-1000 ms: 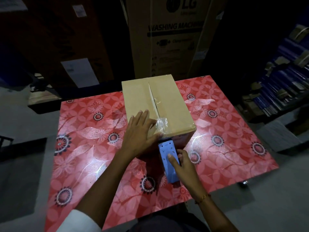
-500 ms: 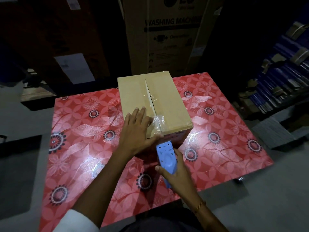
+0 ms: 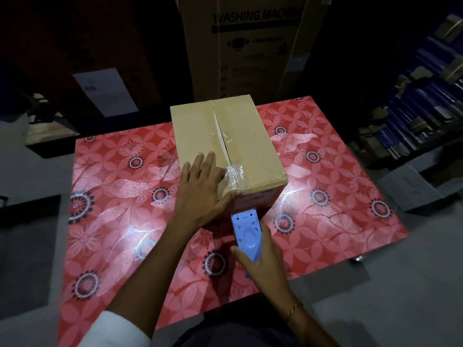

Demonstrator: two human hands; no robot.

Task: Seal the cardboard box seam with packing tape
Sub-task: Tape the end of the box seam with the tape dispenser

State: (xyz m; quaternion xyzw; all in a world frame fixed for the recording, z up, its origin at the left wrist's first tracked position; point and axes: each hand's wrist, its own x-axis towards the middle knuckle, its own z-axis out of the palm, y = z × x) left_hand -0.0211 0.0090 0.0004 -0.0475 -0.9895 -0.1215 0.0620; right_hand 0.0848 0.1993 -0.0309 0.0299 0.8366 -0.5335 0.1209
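A brown cardboard box [image 3: 253,146] stands on a red floral table [image 3: 125,196], its two top flaps meeting in a centre seam [image 3: 220,136]. Crumpled clear tape [image 3: 234,175] sticks to the near end of the seam and runs over the front edge. My left hand [image 3: 200,191] lies flat on the box's near left corner, fingers spread, thumb along the front edge by the tape. My right hand [image 3: 260,256] grips a blue tape dispenser [image 3: 246,231], whose toothed blade points at the box's front face, just below the edge.
A tall washing machine carton [image 3: 250,46] stands behind the table. Dark boxes with a white label [image 3: 105,91] are at the back left. Shelves of blue packages [image 3: 426,96] fill the right side. A grey block [image 3: 408,189] lies on the floor by the table's right edge.
My right hand has shifted its grip up around the dispenser and lifted its blade closer to the box's front face. My left hand stays pressed on the box corner.
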